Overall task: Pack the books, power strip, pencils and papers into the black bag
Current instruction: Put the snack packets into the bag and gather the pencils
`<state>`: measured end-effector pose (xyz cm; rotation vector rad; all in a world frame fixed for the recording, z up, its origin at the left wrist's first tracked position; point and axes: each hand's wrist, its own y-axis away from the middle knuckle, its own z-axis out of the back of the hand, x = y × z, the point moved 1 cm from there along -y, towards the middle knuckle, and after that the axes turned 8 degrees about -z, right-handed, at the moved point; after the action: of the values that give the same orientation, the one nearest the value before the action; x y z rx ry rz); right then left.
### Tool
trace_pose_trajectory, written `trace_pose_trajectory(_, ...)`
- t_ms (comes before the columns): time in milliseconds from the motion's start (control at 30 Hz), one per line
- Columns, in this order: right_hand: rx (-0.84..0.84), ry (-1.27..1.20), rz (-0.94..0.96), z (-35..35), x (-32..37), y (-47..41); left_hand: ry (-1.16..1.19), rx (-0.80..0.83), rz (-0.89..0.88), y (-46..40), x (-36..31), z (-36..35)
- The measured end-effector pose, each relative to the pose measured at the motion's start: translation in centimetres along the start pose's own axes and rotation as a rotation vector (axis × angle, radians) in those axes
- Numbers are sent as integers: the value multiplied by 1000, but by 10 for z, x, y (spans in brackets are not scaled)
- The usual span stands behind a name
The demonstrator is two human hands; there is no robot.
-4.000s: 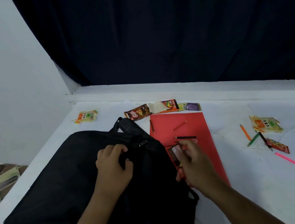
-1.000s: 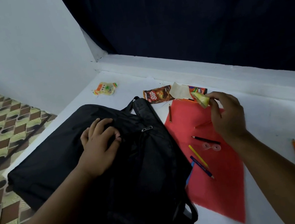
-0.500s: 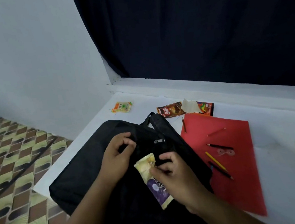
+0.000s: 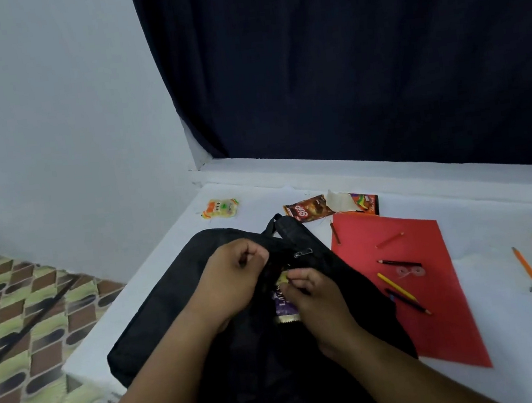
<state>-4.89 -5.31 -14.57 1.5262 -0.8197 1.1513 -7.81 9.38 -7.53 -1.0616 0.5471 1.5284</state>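
Hanging across the back, a dark curtain (image 4: 357,58) is meeting a pale wall (image 4: 48,110) at the corner, above a white counter (image 4: 504,323) that is carrying everything else. Lying on the counter's near left part, the black bag (image 4: 158,313) is sitting with its top strap toward the wall. Just right of the bag, a red paper sheet (image 4: 437,324) is lying flat with several pencils (image 4: 397,285) scattered on it, and more pencils are lying well apart at the far right edge. Beyond the sheet, a brown snack packet (image 4: 307,211) is resting beside a torn wrapper, and a yellow packet (image 4: 220,208) is sitting alone near the corner.

Over the bag, the left hand (image 4: 234,284) is clenching a fold of black fabric near the zip pull — holding the pocket's edge up. Beside it, the right hand (image 4: 318,298) is pinching a purple and yellow packet (image 4: 284,302) — its upper end at the pocket's mouth, its lower part still showing against the bag.
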Motion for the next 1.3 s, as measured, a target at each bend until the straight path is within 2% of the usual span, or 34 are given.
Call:
trace_pose_trajectory(100, 31, -162, 11, 2, 0, 10, -23, 35, -28, -3, 3, 7)
trace_pose_trajectory(200, -48, -212, 86, 4, 0, 10, -28, 78, -40, -4, 7, 8)
trace_pose_trajectory(300, 1, -274, 64, -3, 2, 3, -11, 74, -75, -7, 3, 10)
trace_pose_trajectory(333, 34, -209, 76, -5, 2, 2, -20, 71, -93, -8, 0, 11)
trace_pose_trajectory(433, 118, 303, 269, -7, 2, -1, -88, 92, -136, -11, -6, 16)
trace_pose_trajectory(500, 195, 481, 375, -8, 1, -2, -121, 111, -150, -13, -5, 18)
trace_pose_trajectory(567, 197, 442, 348, -9, 1, -2, -134, 104, -168, -13, -1, 19)
trace_pose_trajectory(667, 88, 310, 314, -3, -6, 3, -158, 93, -219, -11, 6, 20)
trace_pose_trajectory(767, 103, 524, 327, 7, -19, 5, -230, 83, -283, -8, 19, 17)
trace_pose_trajectory(900, 149, 645, 298, 17, -11, 7, -380, 47, -281, -7, 51, 6)
trace_pose_trajectory(1000, 60, 586, 370, 37, 10, -1, -383, 12, -280, -4, 73, -1)
trace_pose_trajectory(1100, 29, 399, 340, 50, 37, -21, -413, -25, -267, -1, 81, -5)
trace_pose_trajectory(1200, 92, 151, 259, 49, 71, -47, -433, 8, -268, -4, 85, -8)
trace_pose_trajectory(1300, 148, -143, 86, 46, 98, -88, -435, 42, -246, -9, 87, -9)
